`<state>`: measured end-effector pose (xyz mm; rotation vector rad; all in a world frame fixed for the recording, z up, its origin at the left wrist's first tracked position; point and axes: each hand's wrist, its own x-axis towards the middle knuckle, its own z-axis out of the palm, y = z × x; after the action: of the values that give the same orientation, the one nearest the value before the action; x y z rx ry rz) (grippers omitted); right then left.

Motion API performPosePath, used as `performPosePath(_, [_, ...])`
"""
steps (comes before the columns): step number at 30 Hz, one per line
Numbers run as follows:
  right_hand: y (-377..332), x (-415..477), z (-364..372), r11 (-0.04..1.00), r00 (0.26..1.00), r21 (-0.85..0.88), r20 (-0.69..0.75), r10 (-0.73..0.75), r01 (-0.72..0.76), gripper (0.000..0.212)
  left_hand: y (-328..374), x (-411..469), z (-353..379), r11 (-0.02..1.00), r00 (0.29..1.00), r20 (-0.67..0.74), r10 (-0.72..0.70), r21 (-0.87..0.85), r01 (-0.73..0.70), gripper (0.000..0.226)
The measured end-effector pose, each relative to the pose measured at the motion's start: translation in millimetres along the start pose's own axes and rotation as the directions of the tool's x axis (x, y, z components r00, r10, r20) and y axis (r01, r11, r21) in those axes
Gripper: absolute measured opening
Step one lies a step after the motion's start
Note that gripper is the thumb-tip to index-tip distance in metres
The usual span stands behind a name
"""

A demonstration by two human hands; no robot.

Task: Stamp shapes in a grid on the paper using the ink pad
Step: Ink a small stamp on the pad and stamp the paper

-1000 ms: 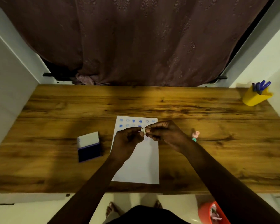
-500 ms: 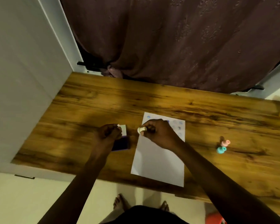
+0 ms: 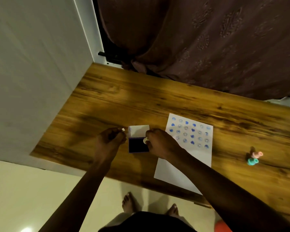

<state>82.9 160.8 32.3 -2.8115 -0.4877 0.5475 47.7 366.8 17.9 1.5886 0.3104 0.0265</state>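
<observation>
A white sheet of paper (image 3: 187, 166) lies on the wooden table (image 3: 157, 101), its upper half covered with several rows of blue stamped shapes. Left of it sits the open ink pad (image 3: 138, 145), dark ink face up, its white lid (image 3: 139, 130) tipped back. My right hand (image 3: 159, 143) pinches a small pale stamp (image 3: 145, 140), which rests at the ink pad's right edge. My left hand (image 3: 110, 138) hovers just left of the ink pad with its fingers closed on a small white piece (image 3: 123, 129), possibly the stamp's cap.
A pink stamp (image 3: 257, 154) and a teal stamp (image 3: 252, 161) lie on the table right of the paper. A white wall (image 3: 32, 72) borders the table's left end and a brown curtain (image 3: 199, 39) hangs behind it. Bare feet and a red object show below the front edge.
Both hands moved left from above the paper to the ink pad. They separated the stamp from a small white piece, which my left hand keeps. The camera swung left.
</observation>
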Motion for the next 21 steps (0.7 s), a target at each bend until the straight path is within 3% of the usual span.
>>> performPosePath(21, [-21, 17, 19, 0.994, 0.993, -0.006, 0.012, 0.114, -0.114, 0.053, -10, 23, 12, 0.995, 0.994, 0.046, -0.1, 0.02, 0.099, 0.017])
